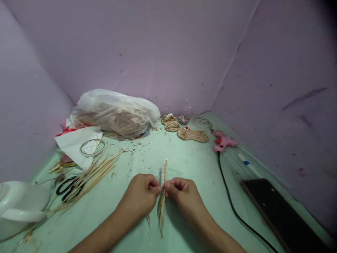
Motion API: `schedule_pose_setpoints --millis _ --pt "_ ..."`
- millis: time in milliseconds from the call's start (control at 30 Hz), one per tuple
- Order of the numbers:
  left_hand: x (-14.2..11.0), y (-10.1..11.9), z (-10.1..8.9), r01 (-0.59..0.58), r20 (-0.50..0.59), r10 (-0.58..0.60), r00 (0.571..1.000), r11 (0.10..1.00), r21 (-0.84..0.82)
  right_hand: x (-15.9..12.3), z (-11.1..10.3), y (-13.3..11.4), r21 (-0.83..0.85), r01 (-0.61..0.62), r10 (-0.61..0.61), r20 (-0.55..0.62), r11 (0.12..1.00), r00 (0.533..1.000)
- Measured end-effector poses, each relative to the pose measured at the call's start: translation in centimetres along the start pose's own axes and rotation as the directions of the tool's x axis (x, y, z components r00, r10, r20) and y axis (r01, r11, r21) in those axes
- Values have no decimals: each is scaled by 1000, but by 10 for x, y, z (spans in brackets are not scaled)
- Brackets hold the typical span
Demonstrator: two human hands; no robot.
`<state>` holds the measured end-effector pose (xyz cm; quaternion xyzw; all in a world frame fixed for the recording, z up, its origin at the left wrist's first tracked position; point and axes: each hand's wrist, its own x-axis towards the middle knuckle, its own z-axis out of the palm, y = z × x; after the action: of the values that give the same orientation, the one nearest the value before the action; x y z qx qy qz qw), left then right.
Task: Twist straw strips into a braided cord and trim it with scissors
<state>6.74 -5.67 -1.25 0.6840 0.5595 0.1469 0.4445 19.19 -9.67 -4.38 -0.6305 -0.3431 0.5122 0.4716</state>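
Both forearms [101,230] enter nearest the camera, above the green worktop [126,233]. A bulging plastic bag [116,109] lies near the back wall [158,52], perhaps to stay out of the way. Dry strips [105,168] overlap black scissors [68,188] at left, probably for easy reach. Centrally, left hand [142,193] and right hand [186,196], curled nearly shut, pinch a thin braid [165,171] low down between thumbs and fingers, likely so it won't loosen; unbraided ends [161,214] trail below.

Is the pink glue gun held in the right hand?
No, the pink glue gun lies on the table.
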Motion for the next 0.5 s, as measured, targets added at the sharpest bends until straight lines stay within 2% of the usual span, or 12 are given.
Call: schedule_pose_setpoints --millis 67,133,233,300,333,400,433,500 --pt "-8 1 1 -50 -87 62 994 990 134 0 1 1 57 0 0 -3 998 1000" --pt "-17 0 8 -128 -156 176 972 954 273 -1 2 2 142 -13 13 4 990 1000" --pt "-30 -8 26 -291 -107 368 923 855 429 -2 3 4 271 -68 71 0 960 997" --pt "-35 -13 37 -356 -40 432 901 788 503 -3 3 4 351 -113 118 7 930 993" --pt "-36 -15 39 -378 -5 443 896 770 515 -3 3 4 380 -128 133 15 916 991" --pt "-37 -13 38 -410 19 452 892 789 458 -3 3 3 412 -140 143 22 900 989" --pt "-36 -9 33 -423 6 457 890 819 388 -3 3 2 422 -139 143 23 896 989" --pt "-32 0 19 -385 -115 414 903 898 211 -4 4 0 428 -148 146 38 891 989"
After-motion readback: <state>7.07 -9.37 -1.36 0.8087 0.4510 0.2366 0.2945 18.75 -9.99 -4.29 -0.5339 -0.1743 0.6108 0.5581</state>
